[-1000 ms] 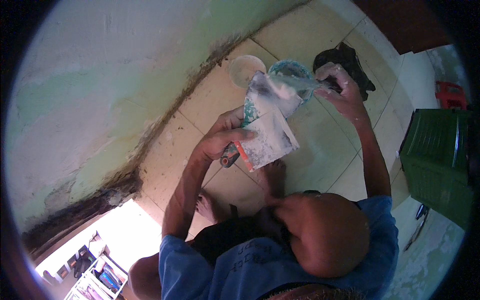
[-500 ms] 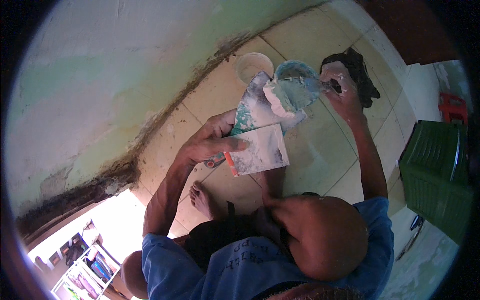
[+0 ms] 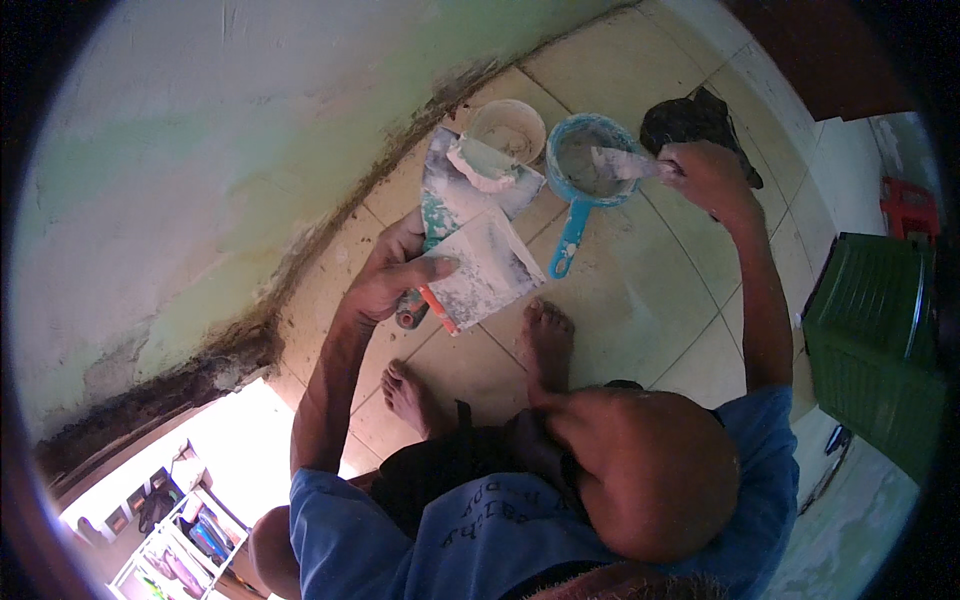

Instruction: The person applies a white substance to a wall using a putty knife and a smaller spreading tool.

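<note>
My left hand (image 3: 392, 272) is closed on two putty-smeared scrapers. One is a wide green and grey scraper (image 3: 450, 205) with a thick ridge of white putty near its far edge. The other is a square white scraper (image 3: 485, 275) with an orange edge strip, pinned under my thumb. My right hand (image 3: 712, 180) grips a putty knife (image 3: 622, 163), whose smeared blade reaches over the mouth of a blue dipper (image 3: 592, 203). Grey-white residue coats the dipper's inside. Just left of it stands a round whitish tub (image 3: 478, 125), partly hidden by the wide scraper.
A black plastic bag (image 3: 690, 118) lies beyond my right hand. My bare feet (image 3: 548, 335) rest on the tiled floor (image 3: 650, 310). A stained wall (image 3: 220, 180) runs along the left. Green plastic furniture (image 3: 875, 330) and a red plastic item (image 3: 908, 208) stand at the right.
My left hand has moved left with both scrapers, uncovering the dipper's handle. My right hand has shifted slightly right, and its knife is now over the dipper.
</note>
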### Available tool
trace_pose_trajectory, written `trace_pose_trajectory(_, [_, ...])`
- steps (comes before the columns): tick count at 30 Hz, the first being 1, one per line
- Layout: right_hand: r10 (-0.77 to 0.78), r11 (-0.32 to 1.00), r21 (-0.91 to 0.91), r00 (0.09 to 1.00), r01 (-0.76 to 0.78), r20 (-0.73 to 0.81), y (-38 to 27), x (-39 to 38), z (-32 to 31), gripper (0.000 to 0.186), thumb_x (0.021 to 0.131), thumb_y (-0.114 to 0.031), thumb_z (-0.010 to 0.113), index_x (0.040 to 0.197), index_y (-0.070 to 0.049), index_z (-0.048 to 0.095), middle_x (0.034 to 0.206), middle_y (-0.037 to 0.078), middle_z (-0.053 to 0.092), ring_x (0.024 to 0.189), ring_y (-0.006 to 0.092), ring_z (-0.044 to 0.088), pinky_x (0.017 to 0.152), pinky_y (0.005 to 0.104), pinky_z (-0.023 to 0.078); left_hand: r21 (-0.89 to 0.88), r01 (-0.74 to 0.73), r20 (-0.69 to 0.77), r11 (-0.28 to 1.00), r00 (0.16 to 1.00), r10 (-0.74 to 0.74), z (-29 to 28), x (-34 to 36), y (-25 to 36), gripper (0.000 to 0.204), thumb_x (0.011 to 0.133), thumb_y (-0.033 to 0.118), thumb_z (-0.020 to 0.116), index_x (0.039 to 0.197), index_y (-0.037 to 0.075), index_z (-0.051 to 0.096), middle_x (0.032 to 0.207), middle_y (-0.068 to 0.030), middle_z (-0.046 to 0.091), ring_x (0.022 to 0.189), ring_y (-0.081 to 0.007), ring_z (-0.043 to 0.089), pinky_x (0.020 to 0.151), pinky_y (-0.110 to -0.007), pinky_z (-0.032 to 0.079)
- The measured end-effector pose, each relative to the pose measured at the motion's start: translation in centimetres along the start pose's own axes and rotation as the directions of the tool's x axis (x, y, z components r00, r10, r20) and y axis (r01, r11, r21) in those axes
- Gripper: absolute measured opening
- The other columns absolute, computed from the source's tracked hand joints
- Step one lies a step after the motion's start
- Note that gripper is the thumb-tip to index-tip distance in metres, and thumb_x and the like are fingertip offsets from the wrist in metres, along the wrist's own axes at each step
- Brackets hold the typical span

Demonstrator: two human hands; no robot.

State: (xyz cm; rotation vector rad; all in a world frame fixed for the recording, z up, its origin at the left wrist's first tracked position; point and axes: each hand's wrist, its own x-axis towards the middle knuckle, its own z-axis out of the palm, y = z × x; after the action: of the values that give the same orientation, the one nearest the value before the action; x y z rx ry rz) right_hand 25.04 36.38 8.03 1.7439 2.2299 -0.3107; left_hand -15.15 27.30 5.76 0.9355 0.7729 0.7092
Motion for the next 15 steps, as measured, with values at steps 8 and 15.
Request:
trace_pose_trajectory(8, [-0.056, 0.978, 0.108, 0.724, 0.178, -0.687, -3.4, 2.1, 1.9, 0.034, 0.092, -0.031, 0.062, 0.107, 0.0, 0.065, 0.1, 0.014, 0.069, 0.096, 0.0315, 0.065, 0.085, 0.0407, 0.048, -0.179, -0.06, -0.063, 0.982, 0.997, 0.049, 3.0, 1.3, -3.2, 0.052, 0.088, 0.009, 0.066, 0.133, -0.001, 0.042, 0.095, -0.0112, 0.068, 0.058, -0.0135, 0.065, 0.035, -0.025, 0.049])
trace_pose_trajectory(15, [-0.098, -0.326, 0.945, 0.994, 0.01, -0.044, -13.1, -5.9, 8.8, 0.047, 0.089, -0.033, 0.069, 0.116, 0.003, 0.056, 0.105, 0.011, 0.065, 0.085, 0.0175, 0.065, 0.063, 0.0319, 0.052, -0.347, -0.354, -0.296, 0.868, 0.92, 0.256, 6.9, 3.9, -6.2, 0.054, 0.095, 0.014, 0.06, 0.139, 0.0, 0.032, 0.113, -0.0147, 0.062, 0.066, -0.0133, 0.065, 0.046, -0.026, 0.052])
